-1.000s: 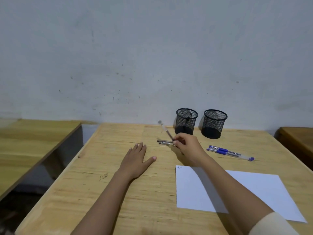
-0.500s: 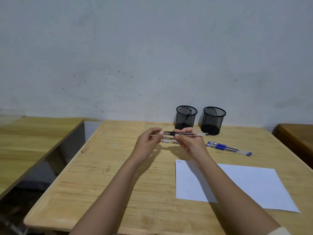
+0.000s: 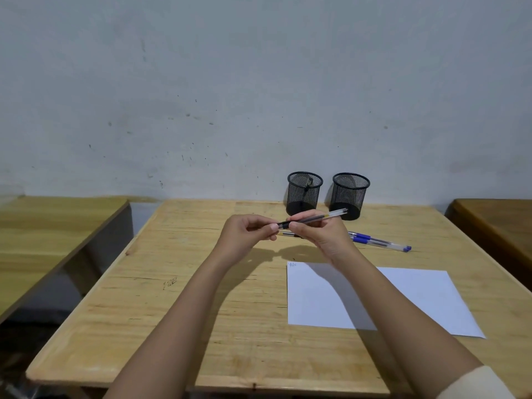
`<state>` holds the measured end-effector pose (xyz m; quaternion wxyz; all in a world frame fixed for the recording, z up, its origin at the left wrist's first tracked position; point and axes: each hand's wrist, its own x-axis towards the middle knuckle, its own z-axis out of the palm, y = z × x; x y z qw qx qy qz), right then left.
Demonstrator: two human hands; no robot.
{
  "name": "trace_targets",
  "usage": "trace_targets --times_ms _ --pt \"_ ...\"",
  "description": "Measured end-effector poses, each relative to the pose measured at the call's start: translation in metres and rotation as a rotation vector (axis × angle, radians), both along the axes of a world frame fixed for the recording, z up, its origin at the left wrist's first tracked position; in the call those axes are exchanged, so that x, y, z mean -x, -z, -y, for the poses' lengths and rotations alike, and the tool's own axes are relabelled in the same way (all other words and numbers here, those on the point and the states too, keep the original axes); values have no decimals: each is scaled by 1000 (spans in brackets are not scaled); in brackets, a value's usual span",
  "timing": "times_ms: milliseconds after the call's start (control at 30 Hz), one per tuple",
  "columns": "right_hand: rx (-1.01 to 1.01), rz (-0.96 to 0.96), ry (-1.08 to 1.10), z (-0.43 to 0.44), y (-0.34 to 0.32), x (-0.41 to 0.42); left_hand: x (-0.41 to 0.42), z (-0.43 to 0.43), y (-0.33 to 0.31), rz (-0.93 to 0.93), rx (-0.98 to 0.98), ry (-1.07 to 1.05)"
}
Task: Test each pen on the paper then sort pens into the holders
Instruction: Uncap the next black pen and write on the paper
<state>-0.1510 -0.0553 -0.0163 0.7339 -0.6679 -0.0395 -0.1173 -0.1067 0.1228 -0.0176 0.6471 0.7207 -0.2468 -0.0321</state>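
Above the wooden bench (image 3: pixel 201 326), a person's left hand (image 3: pixel 244 234) and right hand (image 3: pixel 322 234) hold a black-capped clear pen (image 3: pixel 313 218) between them, left fingers (image 3: pixel 272 227) pinched on the cap end, right fingers closed around the barrel. Two mesh holders (image 3: pixel 304 192) (image 3: pixel 349 194) stand at twelve o'clock from the hands, the left one containing a pen. Two blue pens (image 3: pixel 380 242) lie at three o'clock, more pens rest under the hands, and the paper (image 3: pixel 417 298) lies at five o'clock.
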Motion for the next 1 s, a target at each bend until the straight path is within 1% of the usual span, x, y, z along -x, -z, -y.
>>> trace_targets --times_ms 467,600,700,800,933,1000 --pt "5 34 18 -2 3 -1 0 -5 -2 -38 0 -9" --pt "-141 -42 -31 1 3 -3 -1 3 -3 -6 -18 -68" --pt "-213 -50 6 -1 4 -3 -1 11 -5 64 -29 -132" --pt "-204 -51 67 -3 9 -1 2 14 -6 109 -38 -153" --pt "-169 -32 54 4 10 3 4 9 -4 148 -92 -96" --pt "-109 -31 48 4 8 3 6 12 -6 152 -111 -68"
